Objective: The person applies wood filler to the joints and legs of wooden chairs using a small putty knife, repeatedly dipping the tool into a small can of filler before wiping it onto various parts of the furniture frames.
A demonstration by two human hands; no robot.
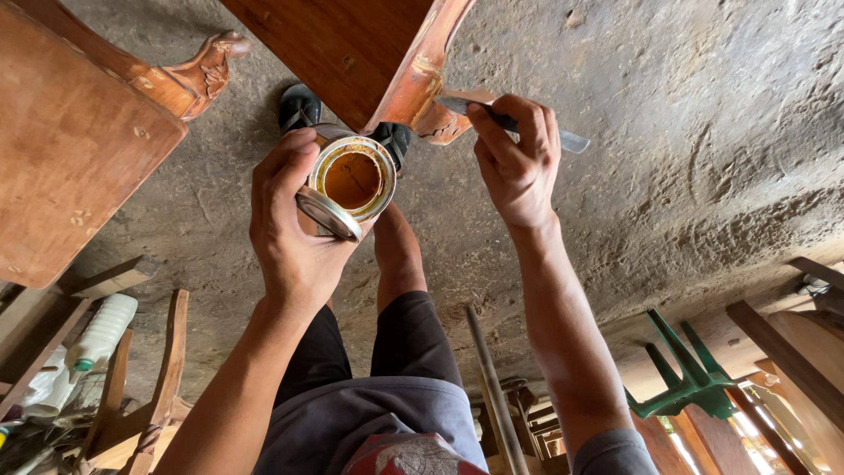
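Tin point(352, 180) inside left hand point(290, 229) grip

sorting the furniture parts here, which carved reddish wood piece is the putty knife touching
The middle carved leg, where the right hand presses the putty knife to its foot. The left-hand carved piece stands apart, untouched.

A rough grey concrete floor point(703, 158) carried the workshop's clutter. A green plastic stool point(690, 378) stood on it beside wooden furniture parts point(70, 149).

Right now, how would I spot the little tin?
Find the carved reddish-brown wooden furniture leg at the top. Just left of it, the left hand grips a small round tin. It alone is shiny metal, open, with orange-brown paste inside.
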